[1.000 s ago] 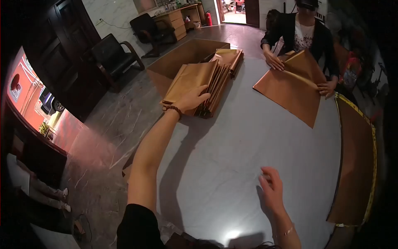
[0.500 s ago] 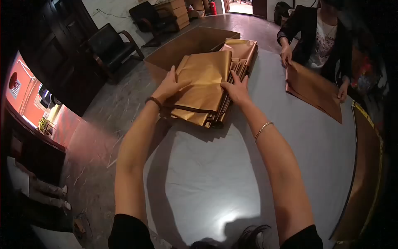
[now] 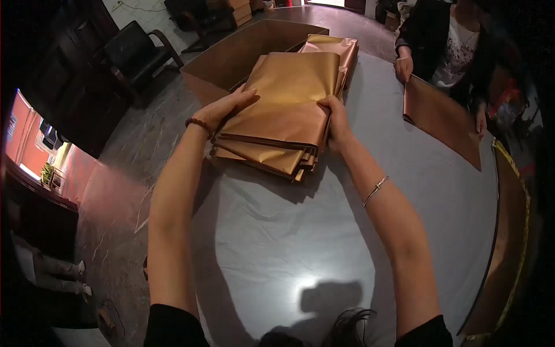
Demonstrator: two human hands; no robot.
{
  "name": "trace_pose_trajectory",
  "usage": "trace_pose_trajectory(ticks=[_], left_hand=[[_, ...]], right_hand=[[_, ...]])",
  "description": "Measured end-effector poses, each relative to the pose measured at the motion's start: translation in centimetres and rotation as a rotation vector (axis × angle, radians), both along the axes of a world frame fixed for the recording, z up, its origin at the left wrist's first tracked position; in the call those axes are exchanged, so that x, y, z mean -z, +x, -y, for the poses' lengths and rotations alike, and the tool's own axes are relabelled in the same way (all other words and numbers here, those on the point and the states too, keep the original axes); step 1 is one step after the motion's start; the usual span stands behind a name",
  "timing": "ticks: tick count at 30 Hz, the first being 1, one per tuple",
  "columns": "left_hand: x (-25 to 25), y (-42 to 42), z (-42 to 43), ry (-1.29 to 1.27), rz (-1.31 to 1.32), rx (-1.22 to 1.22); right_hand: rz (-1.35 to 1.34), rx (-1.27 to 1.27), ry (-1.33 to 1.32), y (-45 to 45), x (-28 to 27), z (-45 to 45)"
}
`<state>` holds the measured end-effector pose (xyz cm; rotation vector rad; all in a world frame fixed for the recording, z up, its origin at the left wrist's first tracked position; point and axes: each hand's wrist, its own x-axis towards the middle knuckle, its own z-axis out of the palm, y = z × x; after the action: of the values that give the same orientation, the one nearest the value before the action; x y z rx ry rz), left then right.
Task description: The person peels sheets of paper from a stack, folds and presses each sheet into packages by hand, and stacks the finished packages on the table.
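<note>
A thick stack of folded golden-brown sheets lies on the grey-white table. My left hand grips its left edge, the thumb on the top sheet and the other fingers partly hidden. My right hand holds the right edge, thumb on top and fingers round the side. Some lower sheets stick out unevenly at the near end. Behind the stack is a second folded bundle, shinier and pinkish copper.
Behind the stacks stands an open brown box. Across the table at the right, a person holds a folded copper sheet. A curved brown panel with yellow tape edging lies at the right. Black chairs stand back left.
My right hand has come from the near table to the stack's right edge, and my left hand now grips the left edge. The other person's sheet has been folded smaller.
</note>
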<state>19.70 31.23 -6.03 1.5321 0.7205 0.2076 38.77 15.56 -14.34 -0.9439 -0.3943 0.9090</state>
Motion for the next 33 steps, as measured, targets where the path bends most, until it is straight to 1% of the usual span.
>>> trace_pose_trajectory(ticks=[1, 2, 3, 4, 5, 7, 10, 11, 12, 13, 14, 16, 17, 18, 19, 20, 22, 23, 25, 26, 28, 29, 30, 31, 32, 33], left_hand=[[0.1, -0.3, 0.0, -0.063, 0.008, -0.049], [-0.1, -0.7, 0.2, -0.063, 0.008, -0.05], [-0.6, -1.1, 0.7, -0.168, 0.006, -0.012], [-0.9, -1.3, 1.2, -0.275, 0.001, 0.029], [-1.0, -1.1, 2.0, -0.279, -0.004, 0.031], [-1.2, -1.4, 3.2, -0.146, -0.068, 0.085], [-0.2, -0.8, 2.2, -0.091, -0.112, 0.133], [0.0, -1.1, 2.2, -0.084, -0.109, 0.132], [0.1, -1.5, 2.1, -0.068, -0.087, 0.159], [0.0, -2.6, 2.0, -0.055, -0.066, 0.187], [0.0, -2.4, 1.9, -0.055, -0.07, 0.188], [-0.1, -3.3, 1.7, 0.073, -0.119, 0.159], [1.0, -4.1, 0.4, 0.073, -0.122, 0.147], [3.0, -5.3, -1.5, -0.011, 0.087, 0.135], [4.0, -6.3, -2.4, -0.094, 0.293, 0.123], [3.1, -7.3, -1.6, -0.087, 0.287, 0.113], [0.6, -9.0, 1.9, 0.155, -0.007, 0.012], [0.3, -9.9, 3.9, 0.16, -0.012, 0.005], [1.0, -11.4, 8.4, 0.321, 0.066, -0.471], [2.4, -11.4, 10.0, 0.327, 0.065, -0.475], [5.9, -11.3, 12.5, 0.028, 0.414, -0.836], [6.3, -10.5, 13.1, 0.038, 0.502, -0.896], [6.4, -9.4, 13.3, 0.049, 0.595, -0.953], [3.5, -8.3, 14.6, -0.18, 0.77, -0.934], [4.5, -8.3, 13.9, -0.177, 0.776, -0.942], [5.9, -8.4, 12.9, -0.115, 0.809, -0.936]], right_hand=[[-0.001, -0.002, 0.0, -1.1, -0.4, 0.5], [0.006, 0.046, 0.053, -1.8, -0.5, 1.0], [0.013, 0.093, 0.105, -2.5, -0.8, 1.7], [0.038, 0.074, 0.051, -3.6, -2.1, 3.2], [0.033, 0.076, 0.047, -4.1, -1.8, 4.1], [0.187, 0.176, -0.071, -5.5, -1.0, 5.7], [0.215, 0.172, -0.088, -7.7, -0.7, 7.2], [0.201, 0.14, -0.034, -8.3, -0.7, 7.9], [0.2, 0.144, -0.026, -8.4, -2.2, 8.7], [0.108, 0.027, -0.059, -8.7, -4.1, 10.3], [0.013, -0.094, -0.097, -7.7, -4.9, 11.5], [0.223, 0.208, -0.176, -5.1, -4.5, 11.0], [0.337, 0.371, -0.222, -3.3, -4.8, 10.0], [0.558, 0.436, -0.224, -1.4, -5.4, 9.1], [0.775, 0.5, -0.223, 0.5, -6.0, 8.1], [0.768, 0.491, -0.216, 1.9, -6.6, 7.1], [0.656, 0.155, -0.161, 4.2, -7.6, 5.3], [0.652, 0.149, -0.155, 4.5, -7.8, 5.1], [0.727, -0.115, -0.301, 4.7, -7.9, 4.6], [0.799, -0.147, -0.314, 5.0, -7.3, 4.3], [0.752, -0.176, -0.352, 4.0, -7.3, 5.0], [0.717, -0.195, -0.394, 3.5, -7.3, 5.2], [0.542, -0.277, -0.286, 4.0, -6.2, 4.6], [0.549, -0.289, -0.283, 4.0, -5.7, 4.4], [0.559, -0.283, -0.28, 4.2, -5.3, 4.5], [0.566, -0.274, -0.278, 3.9, -5.2, 4.6]])
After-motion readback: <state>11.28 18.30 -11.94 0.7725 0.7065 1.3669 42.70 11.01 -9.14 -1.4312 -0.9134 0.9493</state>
